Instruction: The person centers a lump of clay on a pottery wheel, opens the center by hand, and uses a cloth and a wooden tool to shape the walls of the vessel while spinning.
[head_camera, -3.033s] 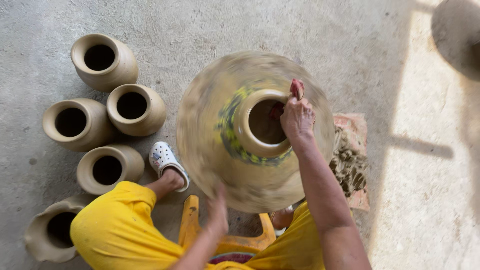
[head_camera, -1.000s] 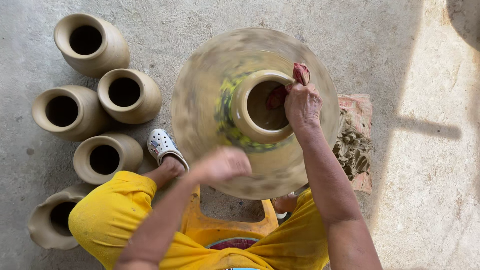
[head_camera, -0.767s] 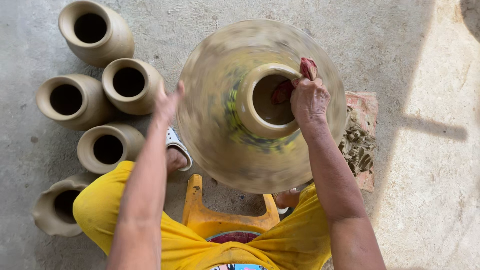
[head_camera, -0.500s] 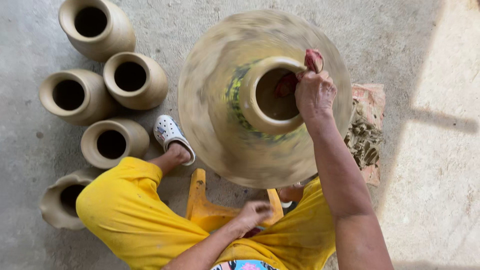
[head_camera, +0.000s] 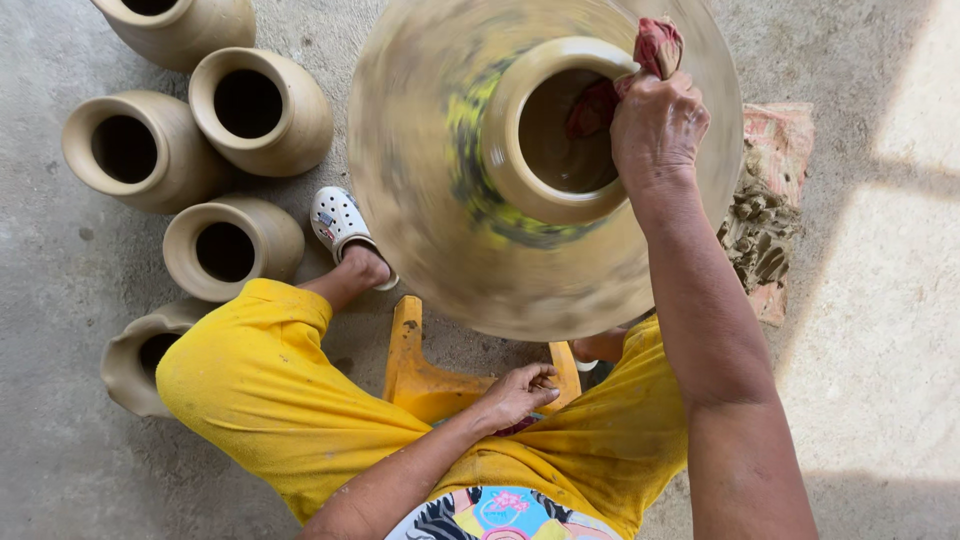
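here the big pot (head_camera: 450, 250) sits at the top middle of the view, just in front of the person's knees, its wide shoulder smeared by motion blur and ringed with a streak of yellow-green around the neck. the right hand (head_camera: 655, 130) rests on the far right of the pot's rim (head_camera: 560, 55), its grip clamped on a red cloth (head_camera: 655, 45) that folds over the rim, part inside the mouth and part outside. the forearm runs down from there along the right side of the pot.

the left hand (head_camera: 515, 392) is low, well apart from the pot, lying on the lap at the edge of an orange stool (head_camera: 415, 375); its fingers are curled together loosely and touch the stool's edge and the yellow trousers (head_camera: 260, 400), whether they pinch anything i cannot tell.

left of the pot a foot in a white clog (head_camera: 340, 225) stands on the concrete floor (head_camera: 900, 350). further left five smaller unfired pots stand upright and close together, mouths open: one at the top edge (head_camera: 200, 30), two side by side below it (head_camera: 265, 105) (head_camera: 135, 150), one near the clog (head_camera: 230, 245), and one half hidden by the knee (head_camera: 135, 355). right of the big pot a lump of wet clay (head_camera: 760, 225) lies on a reddish board (head_camera: 790, 140), and bright sunlight falls across the floor beyond it.
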